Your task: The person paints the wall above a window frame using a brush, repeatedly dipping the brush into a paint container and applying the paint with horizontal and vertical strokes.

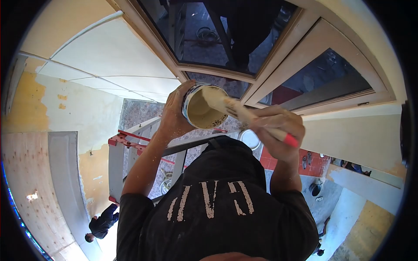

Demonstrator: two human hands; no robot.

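Observation:
My left hand (176,111) is wrapped round the side of a small paint can (187,114), its open top facing me. Cream paint (201,112) shows inside, with dark specks along the rim. My right hand (278,130) grips a paintbrush (241,112) by its wooden handle, which ends in a pink-red tip. The bristles, coated with cream paint and slightly blurred, are over the mouth of the can at its upper inner side.
A ladder (115,163) with red fittings stands at my left and beneath me. Wood-framed windows (313,65) rise in front. On the floor below sits a white round container (250,138). A person (103,222) is at lower left.

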